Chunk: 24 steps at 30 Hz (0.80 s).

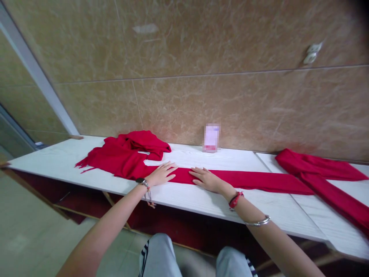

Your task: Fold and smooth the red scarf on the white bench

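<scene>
A long red scarf (259,181) lies across the white tabletop, flat and narrow in its middle and right part, bunched up with a fringed end at the left. My left hand (163,174) rests on it with fingers spread, beside the bunched part. Flat on the same strip, a short way to the right, lies my right hand (206,179), its fingers also apart. Neither hand grips anything. At the right, more red cloth (314,165) lies in folded bands, touching the strip's right end.
A small blurred pinkish box-like object (211,137) stands against the marbled wall (178,107) behind the white table (201,204). Open shelves are under the tabletop. A small white fixture (313,53) is on the wall at upper right.
</scene>
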Each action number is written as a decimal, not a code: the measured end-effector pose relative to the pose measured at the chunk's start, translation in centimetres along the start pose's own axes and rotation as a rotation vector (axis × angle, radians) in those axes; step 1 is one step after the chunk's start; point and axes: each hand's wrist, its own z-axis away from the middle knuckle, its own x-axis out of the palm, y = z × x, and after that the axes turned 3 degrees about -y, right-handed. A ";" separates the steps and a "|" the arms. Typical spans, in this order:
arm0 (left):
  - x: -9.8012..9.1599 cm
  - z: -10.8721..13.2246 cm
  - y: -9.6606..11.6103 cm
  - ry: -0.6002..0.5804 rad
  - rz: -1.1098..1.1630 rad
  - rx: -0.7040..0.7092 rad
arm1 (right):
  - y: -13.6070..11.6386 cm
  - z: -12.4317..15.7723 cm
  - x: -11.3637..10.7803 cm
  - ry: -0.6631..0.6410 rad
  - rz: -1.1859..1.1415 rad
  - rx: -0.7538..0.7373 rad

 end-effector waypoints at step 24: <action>-1.3 -1.7 3.4 -0.066 -0.042 0.064 | -0.9 3.8 -3.1 0.087 0.139 0.070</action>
